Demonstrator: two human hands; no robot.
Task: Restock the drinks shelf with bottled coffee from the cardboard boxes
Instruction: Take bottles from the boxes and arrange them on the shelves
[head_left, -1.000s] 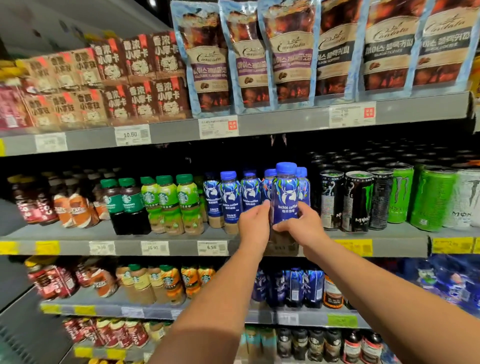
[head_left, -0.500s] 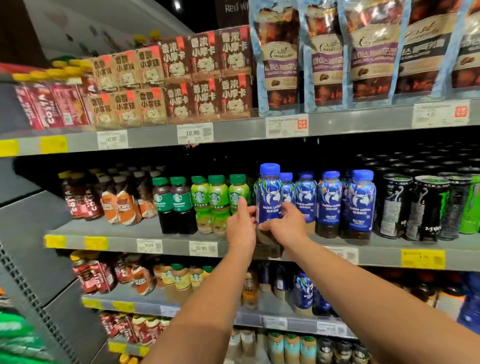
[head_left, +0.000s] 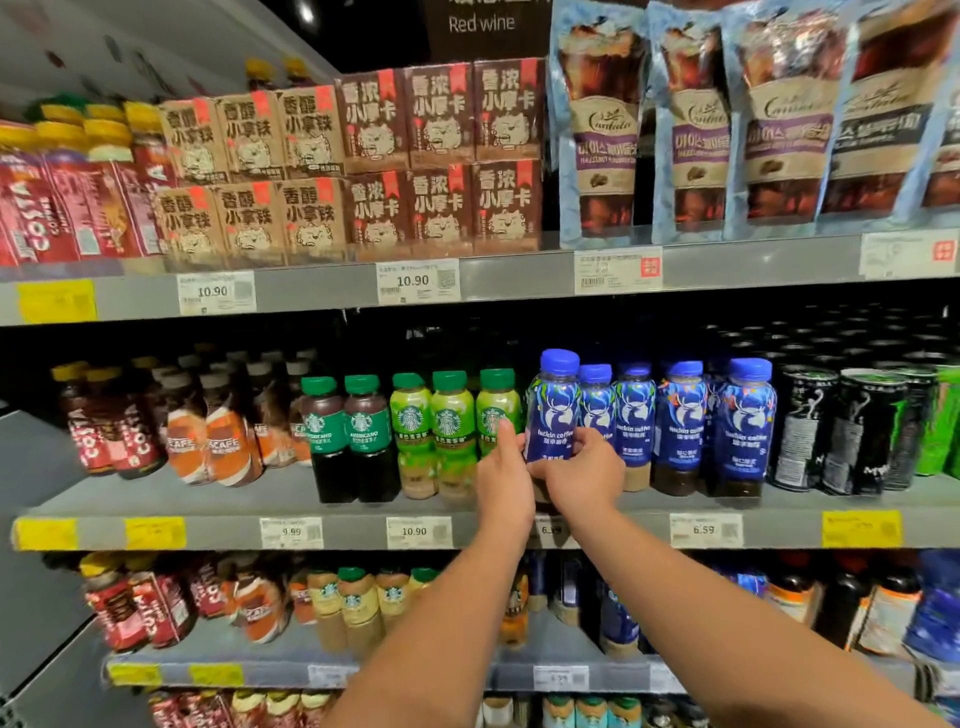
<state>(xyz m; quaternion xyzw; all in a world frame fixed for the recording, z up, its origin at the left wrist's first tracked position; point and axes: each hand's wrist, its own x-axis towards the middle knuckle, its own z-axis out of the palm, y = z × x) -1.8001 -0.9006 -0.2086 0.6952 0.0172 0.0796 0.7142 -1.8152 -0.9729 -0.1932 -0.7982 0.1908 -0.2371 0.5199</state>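
You've carried the luckin coffee bottle (head_left: 552, 415) from the black cans' (head_left: 857, 431) end of its row to the other, where your left hand (head_left: 506, 480) and right hand (head_left: 584, 480) still grip its lower half, a green Starbucks bottle (head_left: 496, 410) just behind your left fingertips (head_left: 506, 434), so letting go looks next.

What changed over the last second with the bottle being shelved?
The left hand and right hand carried the luckin coffee bottle leftward, from the row's end by the black cans to its end beside the green Starbucks bottles. Both kept their grip; nothing else moved.
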